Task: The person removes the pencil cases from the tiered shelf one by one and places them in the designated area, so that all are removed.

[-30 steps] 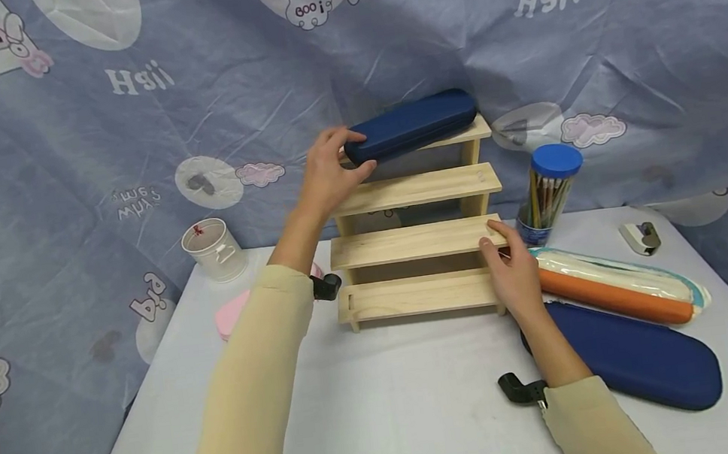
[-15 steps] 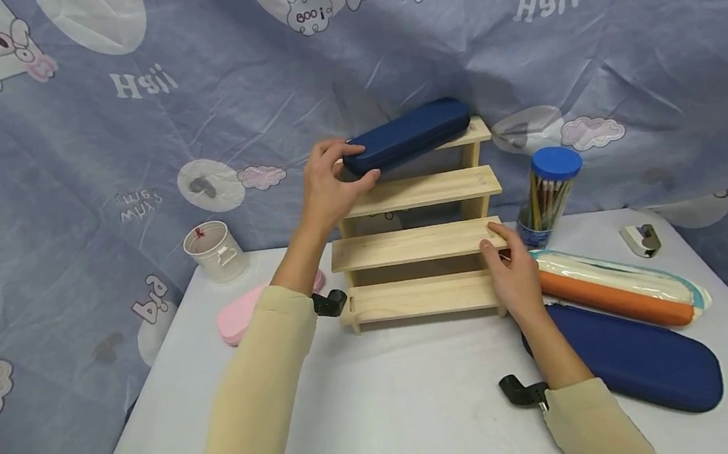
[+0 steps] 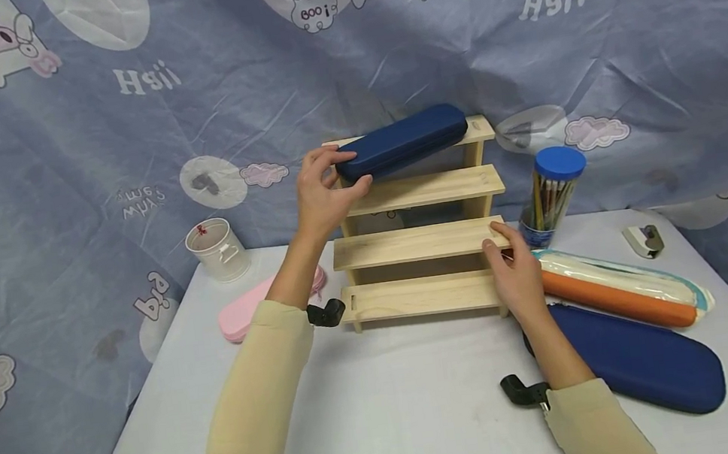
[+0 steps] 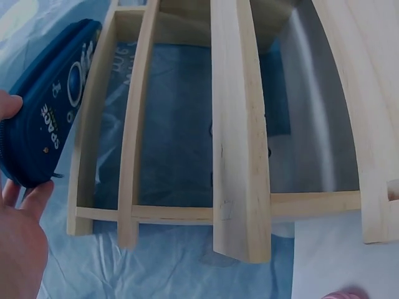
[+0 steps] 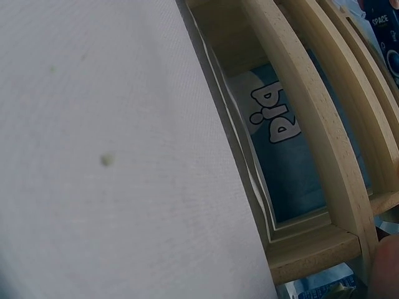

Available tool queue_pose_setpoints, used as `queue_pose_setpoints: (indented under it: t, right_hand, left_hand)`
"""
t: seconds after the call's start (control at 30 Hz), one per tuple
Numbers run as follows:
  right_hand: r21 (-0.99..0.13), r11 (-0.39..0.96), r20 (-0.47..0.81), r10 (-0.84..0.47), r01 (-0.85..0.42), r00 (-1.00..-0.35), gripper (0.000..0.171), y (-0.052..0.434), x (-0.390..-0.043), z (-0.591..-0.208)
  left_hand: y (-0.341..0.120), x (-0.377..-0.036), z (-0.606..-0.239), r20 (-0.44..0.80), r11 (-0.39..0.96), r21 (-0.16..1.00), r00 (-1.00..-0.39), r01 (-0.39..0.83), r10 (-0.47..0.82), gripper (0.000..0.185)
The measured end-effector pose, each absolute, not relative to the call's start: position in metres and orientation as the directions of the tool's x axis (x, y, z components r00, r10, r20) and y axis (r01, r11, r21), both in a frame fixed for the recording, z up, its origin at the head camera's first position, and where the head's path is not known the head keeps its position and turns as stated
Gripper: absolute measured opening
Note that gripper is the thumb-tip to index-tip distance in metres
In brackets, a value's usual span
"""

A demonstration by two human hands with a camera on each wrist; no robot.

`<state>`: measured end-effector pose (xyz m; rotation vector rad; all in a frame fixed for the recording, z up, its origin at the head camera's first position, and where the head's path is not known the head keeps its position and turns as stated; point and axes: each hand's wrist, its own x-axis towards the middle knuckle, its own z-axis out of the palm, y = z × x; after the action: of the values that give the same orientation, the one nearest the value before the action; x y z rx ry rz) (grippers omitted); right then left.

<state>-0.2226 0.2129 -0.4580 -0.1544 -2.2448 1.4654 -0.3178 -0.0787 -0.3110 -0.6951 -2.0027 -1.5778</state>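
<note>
My left hand [image 3: 326, 195] pinches the left end of a navy zip pencil case [image 3: 403, 143]. The case slants across the top tier of a four-step wooden shelf rack [image 3: 417, 244], its right end farther back. In the left wrist view the pencil case [image 4: 53, 99] shows white "SPACE" lettering, with fingertips at its near end. My right hand [image 3: 517, 272] holds the right end of the second tier from the bottom, a finger on top and the thumb at the front edge. Only a blurred bit of that hand shows in the right wrist view.
Right of the rack stand a blue-lidded jar of brushes [image 3: 551, 193], an orange and clear pouch [image 3: 624, 290], a larger navy case [image 3: 646, 359] and a small white sharpener-like item [image 3: 643, 242]. Leftward are a pink case [image 3: 245, 310] and a white bucket [image 3: 217, 251].
My left hand has drawn the navy pencil case slightly left and down toward me, baring more of the top tier. The right hand stays on the rack.
</note>
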Motion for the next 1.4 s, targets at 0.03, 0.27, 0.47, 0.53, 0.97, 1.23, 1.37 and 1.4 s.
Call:
queue_pose_setpoints:
  t: [0.03,0.27,0.47,0.53,0.97,1.23,1.37,1.4]
  right_hand:
    - [-0.892,0.427,0.307,0.333,-0.148,-0.892,0.049,0.213,-0.222,-0.458]
    - [-0.896,0.424,0.287,0.319,-0.135,-0.903,0.051,0.213,-0.221,-0.458]
    - [-0.892,0.427,0.304,0.328,-0.147,-0.895,0.051,0.215,-0.223,-0.457]
    - [-0.892,0.427,0.305,0.329,-0.148,-0.894,0.051,0.215,-0.223,-0.457]
    - [-0.895,0.423,0.299,0.325,-0.145,-0.897,0.050,0.213,-0.223,-0.455]
    - [-0.895,0.427,0.288,0.328,-0.131,-0.899,0.050,0.213,-0.223,-0.456]
    - [-0.894,0.429,0.291,0.330,-0.132,-0.898,0.050,0.213,-0.223,-0.457]
    - [-0.893,0.429,0.293,0.330,-0.134,-0.897,0.050,0.213,-0.223,-0.457]
  left_hand:
    - [-0.079,-0.314,-0.309,0.661,0.183,0.724,-0.745,0.665,0.087,0.036]
    - [-0.083,-0.284,-0.297,0.693,0.155,0.699,-0.715,0.698,0.093,0.034]
    - [-0.088,-0.274,-0.295,0.697,0.176,0.691,-0.711,0.701,0.092,0.033]
    - [-0.090,-0.272,-0.296,0.700,0.173,0.689,-0.708,0.704,0.093,0.033]
    - [-0.105,-0.252,-0.300,0.689,0.132,0.701,-0.713,0.701,0.131,0.033]
    - [-0.109,-0.244,-0.312,0.696,0.092,0.703,-0.709,0.705,0.111,0.034]
    - [-0.111,-0.242,-0.317,0.706,0.076,0.697,-0.701,0.713,0.101,0.034]
    - [-0.112,-0.241,-0.319,0.709,0.074,0.694,-0.698,0.716,0.100,0.034]
